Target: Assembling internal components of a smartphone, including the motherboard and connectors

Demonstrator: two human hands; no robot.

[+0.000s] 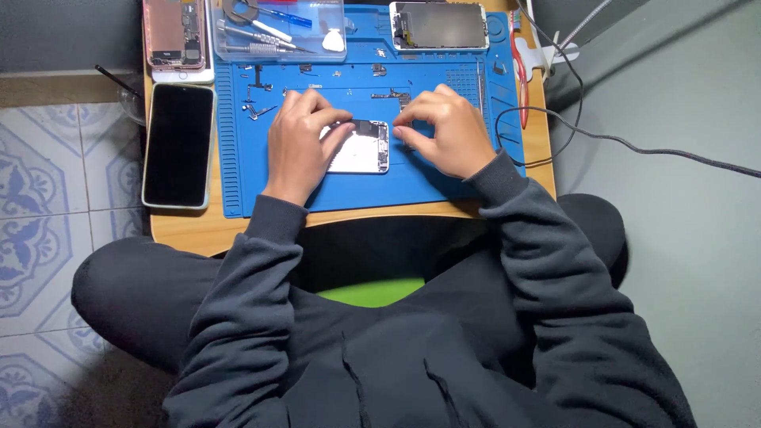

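- Blue silicone work mat [317,194] covers most of a small wooden table [190,230], seen from above by a person seated cross-legged in dark sleeves.
- At the mat's centre lies an opened phone shell [363,150], pale inside, with a strip of small parts along its right edge.
- Left hand [300,143] rests on the shell's left side, fingers curled down and pressing it in place.
- Right hand [444,131] sits at the shell's right edge, fingertips pinched together on something too small to make out.
- Disassembly looks well along, judging by the layout: the shell is stripped, tiny screws and brackets [258,99] lie scattered on the mat's upper part, and a detached screen panel [438,25] lies at the top right.
- Much still seems unassembled; loose parts remain apart from the shell.
- Clear plastic tray [277,32] at top holds tweezers and drivers.
- Another open phone [176,36] sits top left; below it lies an intact dark phone [178,144], screen off.
- Red-handled tool [519,71] lies along the right edge.
- No readable labels or packages show.
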